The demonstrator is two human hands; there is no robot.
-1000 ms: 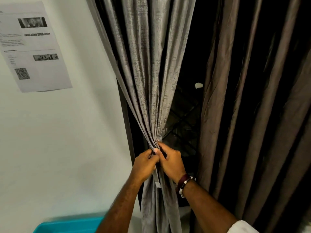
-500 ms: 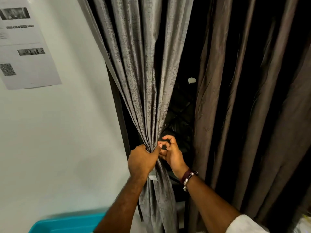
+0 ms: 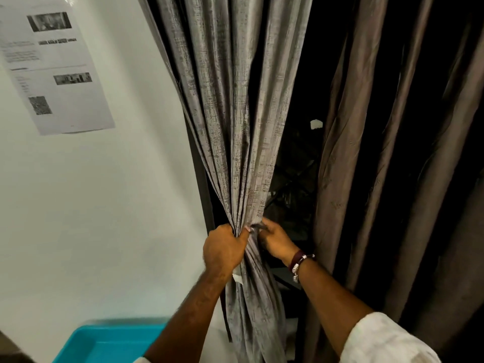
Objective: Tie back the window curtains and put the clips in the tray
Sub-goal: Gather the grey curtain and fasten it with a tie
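A grey textured curtain (image 3: 235,113) hangs at the window's left side, gathered into a narrow bunch at waist height. My left hand (image 3: 222,248) is closed around that bunch from the left. My right hand (image 3: 275,239) touches the same gathered spot from the right, its fingertips pinching something small and dark at the folds; I cannot tell whether it is a clip. A small white tag (image 3: 237,278) hangs from the cloth below my left hand. A turquoise tray (image 3: 104,344) sits at the bottom left.
A brown curtain (image 3: 379,179) hangs loose on the right. Dark window glass (image 3: 293,179) shows between the two curtains. A printed paper sheet (image 3: 52,64) is stuck on the white wall (image 3: 104,205) at the left.
My right hand's fingers, spread half a second ago, have come back onto the gathered folds. My left hand has kept its grip on the bunch. The view has shifted slightly to the left.
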